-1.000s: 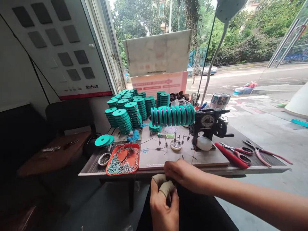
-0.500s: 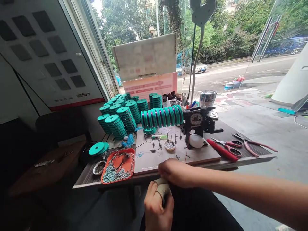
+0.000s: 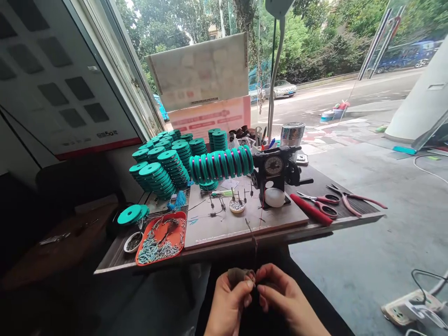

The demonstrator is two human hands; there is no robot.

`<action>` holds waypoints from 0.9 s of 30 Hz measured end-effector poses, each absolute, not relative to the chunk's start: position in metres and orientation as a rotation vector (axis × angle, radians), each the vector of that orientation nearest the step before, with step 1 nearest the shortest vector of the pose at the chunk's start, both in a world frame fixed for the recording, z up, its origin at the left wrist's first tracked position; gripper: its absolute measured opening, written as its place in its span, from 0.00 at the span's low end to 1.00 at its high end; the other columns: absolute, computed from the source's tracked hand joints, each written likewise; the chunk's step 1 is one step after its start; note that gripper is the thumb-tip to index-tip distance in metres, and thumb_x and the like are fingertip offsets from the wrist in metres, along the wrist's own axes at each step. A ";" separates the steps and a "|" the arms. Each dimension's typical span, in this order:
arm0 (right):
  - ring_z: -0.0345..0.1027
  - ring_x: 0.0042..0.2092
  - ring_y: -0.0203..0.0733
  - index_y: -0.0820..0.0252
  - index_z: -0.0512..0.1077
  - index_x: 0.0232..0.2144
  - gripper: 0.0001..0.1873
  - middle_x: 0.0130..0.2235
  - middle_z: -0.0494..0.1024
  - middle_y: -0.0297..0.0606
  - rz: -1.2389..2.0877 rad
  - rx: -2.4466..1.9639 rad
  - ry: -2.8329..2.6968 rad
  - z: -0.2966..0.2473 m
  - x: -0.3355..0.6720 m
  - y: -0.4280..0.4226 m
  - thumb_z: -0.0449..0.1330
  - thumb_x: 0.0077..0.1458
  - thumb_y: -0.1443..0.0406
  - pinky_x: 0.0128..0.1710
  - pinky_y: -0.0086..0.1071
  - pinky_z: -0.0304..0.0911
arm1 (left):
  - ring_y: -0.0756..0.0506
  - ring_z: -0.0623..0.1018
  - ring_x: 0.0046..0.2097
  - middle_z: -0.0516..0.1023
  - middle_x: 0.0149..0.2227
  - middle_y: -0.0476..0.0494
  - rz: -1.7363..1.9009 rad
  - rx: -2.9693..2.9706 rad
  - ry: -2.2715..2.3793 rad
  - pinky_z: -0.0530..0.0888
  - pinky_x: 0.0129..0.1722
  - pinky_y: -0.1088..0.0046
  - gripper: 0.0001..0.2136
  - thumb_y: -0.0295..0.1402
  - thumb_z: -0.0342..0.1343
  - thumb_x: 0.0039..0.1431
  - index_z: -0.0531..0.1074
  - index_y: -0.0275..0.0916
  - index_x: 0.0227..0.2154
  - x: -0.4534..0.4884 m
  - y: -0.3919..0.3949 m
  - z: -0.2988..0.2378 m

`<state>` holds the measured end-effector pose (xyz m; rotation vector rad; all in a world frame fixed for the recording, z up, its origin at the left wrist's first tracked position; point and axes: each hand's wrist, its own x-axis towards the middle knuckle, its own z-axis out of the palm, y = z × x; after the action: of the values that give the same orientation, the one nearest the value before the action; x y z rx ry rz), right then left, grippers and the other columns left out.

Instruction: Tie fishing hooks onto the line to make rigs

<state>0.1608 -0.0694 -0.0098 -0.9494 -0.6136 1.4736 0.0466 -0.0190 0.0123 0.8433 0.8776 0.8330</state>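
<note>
Low over my lap, beyond the table's front edge, both hands meet with fingertips almost touching. My left hand (image 3: 233,298) is closed in a pinch, and a grey-green wrap (image 3: 236,275) covers one of its fingers. Close on its right, my right hand (image 3: 282,296) pinches with thumb and forefinger. A thin reddish line (image 3: 256,249) comes down over the table edge to the fingertips of both hands; the fingers hide its end. Beyond stands a black hand-cranked winder (image 3: 275,165) with a round dial, carrying a row of teal foam spools (image 3: 222,164).
Stacks of teal spools (image 3: 157,179) stand at the back left. An orange tray (image 3: 182,233) holds small metal pieces and teal tubes. A small dish of beads (image 3: 237,206) sits mid-board. Scissors (image 3: 327,198), pliers (image 3: 350,203) and a red-handled tool (image 3: 311,210) lie at right.
My right hand has drawn back from the table edge to my lap, beside my left hand. The thin line now shows running down to them. The view has shifted slightly.
</note>
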 end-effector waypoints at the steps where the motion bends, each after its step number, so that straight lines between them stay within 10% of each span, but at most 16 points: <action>1: 0.59 0.21 0.28 0.60 0.62 0.26 0.13 0.23 0.69 0.29 1.491 -0.920 -0.544 -0.011 0.158 -0.069 0.63 0.41 0.62 0.22 0.24 0.56 | 0.56 0.59 0.18 0.67 0.16 0.52 0.831 0.826 0.872 0.56 0.19 0.79 0.07 0.31 0.64 0.35 0.73 0.34 0.15 0.047 -0.020 0.009; 20: 0.53 0.17 0.27 0.63 0.68 0.21 0.17 0.16 0.63 0.26 1.715 -0.923 -0.356 -0.013 0.157 -0.077 0.67 0.36 0.56 0.15 0.23 0.50 | 0.56 0.62 0.19 0.67 0.15 0.53 0.838 0.866 0.848 0.60 0.20 0.80 0.09 0.33 0.65 0.38 0.71 0.35 0.16 0.052 -0.024 0.003; 27: 0.61 0.25 0.34 0.61 0.67 0.24 0.12 0.24 0.68 0.34 0.559 -1.433 -1.662 -0.009 0.190 -0.095 0.48 0.57 0.68 0.23 0.26 0.54 | 0.56 0.58 0.19 0.65 0.16 0.53 0.797 0.901 0.909 0.55 0.20 0.80 0.06 0.31 0.64 0.35 0.74 0.35 0.17 0.058 -0.025 0.011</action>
<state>0.1898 -0.0951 -0.0088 -1.4333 -1.6616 0.5594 0.0579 -0.0254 0.0111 0.9010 0.9092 0.7972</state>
